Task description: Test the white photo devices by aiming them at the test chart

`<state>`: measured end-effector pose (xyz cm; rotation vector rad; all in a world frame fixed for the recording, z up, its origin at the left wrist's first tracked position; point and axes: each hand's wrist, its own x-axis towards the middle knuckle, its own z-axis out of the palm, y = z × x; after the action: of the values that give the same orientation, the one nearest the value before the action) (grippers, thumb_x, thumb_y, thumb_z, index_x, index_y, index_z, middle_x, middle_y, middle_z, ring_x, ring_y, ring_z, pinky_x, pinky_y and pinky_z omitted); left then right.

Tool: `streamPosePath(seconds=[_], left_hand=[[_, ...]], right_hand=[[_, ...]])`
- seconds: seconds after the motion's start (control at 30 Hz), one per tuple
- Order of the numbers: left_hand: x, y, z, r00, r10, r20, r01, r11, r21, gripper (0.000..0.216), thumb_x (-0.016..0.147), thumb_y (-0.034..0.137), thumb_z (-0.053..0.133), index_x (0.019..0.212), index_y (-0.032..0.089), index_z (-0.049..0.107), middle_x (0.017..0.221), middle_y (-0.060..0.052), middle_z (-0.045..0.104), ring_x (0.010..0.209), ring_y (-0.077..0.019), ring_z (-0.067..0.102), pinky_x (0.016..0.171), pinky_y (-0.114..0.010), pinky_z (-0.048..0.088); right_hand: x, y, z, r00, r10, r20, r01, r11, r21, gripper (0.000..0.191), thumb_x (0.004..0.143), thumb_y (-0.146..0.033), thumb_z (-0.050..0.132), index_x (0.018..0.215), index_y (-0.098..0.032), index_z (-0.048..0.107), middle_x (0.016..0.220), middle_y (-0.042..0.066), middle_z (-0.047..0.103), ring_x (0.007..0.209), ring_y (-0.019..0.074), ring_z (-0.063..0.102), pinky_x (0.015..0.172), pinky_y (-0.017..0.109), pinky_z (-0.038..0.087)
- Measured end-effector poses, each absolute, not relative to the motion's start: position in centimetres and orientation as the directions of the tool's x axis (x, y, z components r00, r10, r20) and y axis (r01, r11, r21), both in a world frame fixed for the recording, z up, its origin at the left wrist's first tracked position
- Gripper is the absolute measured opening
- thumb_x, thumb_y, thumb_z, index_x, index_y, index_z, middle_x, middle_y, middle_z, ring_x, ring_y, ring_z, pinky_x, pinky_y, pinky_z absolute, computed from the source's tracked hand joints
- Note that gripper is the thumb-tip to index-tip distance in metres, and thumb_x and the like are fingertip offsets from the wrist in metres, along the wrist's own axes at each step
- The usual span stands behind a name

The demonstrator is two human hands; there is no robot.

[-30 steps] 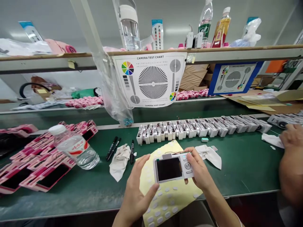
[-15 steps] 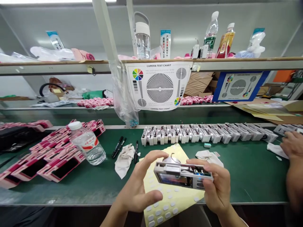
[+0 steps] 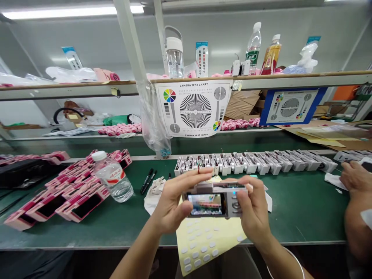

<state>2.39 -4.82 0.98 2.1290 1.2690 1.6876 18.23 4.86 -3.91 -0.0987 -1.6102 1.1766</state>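
I hold a small white camera [image 3: 213, 200] upright in both hands above the green bench. Its rear screen is lit and shows a picture. My left hand [image 3: 171, 203] grips its left end, with the forefinger stretched over the top. My right hand [image 3: 252, 207] wraps round its right end, thumb on the rear buttons. The lens side faces the camera test chart [image 3: 194, 108] hanging from the shelf. Beneath my hands lies a yellow sheet [image 3: 203, 240] dotted with small white pads.
A row of white cameras [image 3: 255, 162] lines the bench behind. Pink camera shells [image 3: 72, 190] are piled at the left by a water bottle [image 3: 113, 176]. Markers [image 3: 147, 181] and a cloth [image 3: 154, 193] lie nearby. Another person's hand [image 3: 354, 176] works at the right.
I tilted the camera from lying flat, screen up, to standing upright facing the chart. Its screen went from dark to lit. My left hand closed onto its left end.
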Motion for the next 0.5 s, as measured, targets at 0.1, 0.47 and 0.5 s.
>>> streamPosePath(seconds=[0.1, 0.47, 0.5], left_hand=[[2.9, -3.8, 2.8, -0.005, 0.550, 0.835, 0.528, -0.707, 0.470, 0.055, 0.085, 0.060, 0.036, 0.109, 0.019, 0.064, 0.116, -0.009, 0.063, 0.105, -0.0255, 0.058, 0.089, -0.035, 0.047], [7.2, -5.7, 7.7, -0.081, 0.379, 0.922, 0.590, -0.727, 0.351, 0.059, 0.091, 0.055, 0.023, 0.093, 0.018, 0.069, 0.103, -0.005, 0.068, 0.095, -0.0225, 0.062, 0.080, -0.035, 0.051], [7.5, -6.0, 7.9, -0.093, 0.367, 0.926, 0.598, -0.723, 0.347, 0.059, 0.091, 0.055, 0.022, 0.091, 0.019, 0.069, 0.100, -0.004, 0.068, 0.094, -0.0222, 0.063, 0.082, -0.036, 0.051]], right_hand=[[18.1, 4.9, -1.9, -0.386, 0.592, 0.707, -0.547, 0.471, -0.692, 0.012, 0.094, -0.031, 0.038, 0.104, -0.031, 0.044, 0.101, 0.005, 0.062, 0.085, 0.0190, 0.064, 0.068, 0.035, 0.054], [20.1, 4.1, 3.2, -0.220, 0.426, 0.878, -0.700, 0.558, -0.446, 0.016, 0.093, -0.027, 0.040, 0.104, -0.027, 0.052, 0.098, 0.003, 0.067, 0.094, 0.0214, 0.063, 0.073, 0.039, 0.055], [20.2, 3.9, 3.4, -0.208, 0.425, 0.881, -0.698, 0.566, -0.438, 0.017, 0.093, -0.025, 0.040, 0.104, -0.027, 0.053, 0.098, 0.003, 0.067, 0.094, 0.0216, 0.063, 0.074, 0.040, 0.054]])
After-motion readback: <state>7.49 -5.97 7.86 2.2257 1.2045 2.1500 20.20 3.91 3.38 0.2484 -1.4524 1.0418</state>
